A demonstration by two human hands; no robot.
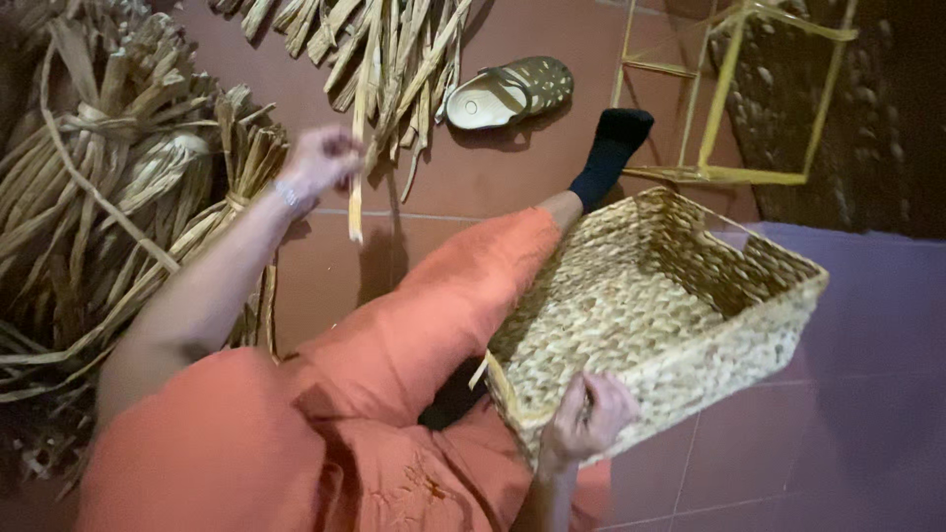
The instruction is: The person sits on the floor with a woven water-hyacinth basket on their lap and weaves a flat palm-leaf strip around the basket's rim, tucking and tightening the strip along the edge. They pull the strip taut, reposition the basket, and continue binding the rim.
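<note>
While the right hand (588, 414) clamps its fingers over the near rim of the woven basket (658, 313), that basket sits tipped against the orange-clad leg (434, 315), open side facing up and away, probably so the rim stays put and easy to get at. Meanwhile the left hand (320, 163) is stretched way out to the side, closed around a long dried fibre strip (359, 148) that hangs down past it toward the red tiled floor (473, 177). Loose strips (384, 44) and tied bundles (118, 187) lie within arm's reach on that side, which makes grabbing one handy. Further off there's a sandal (509, 92) and a yellow wire frame (729, 94), both well apart from the hands.
</note>
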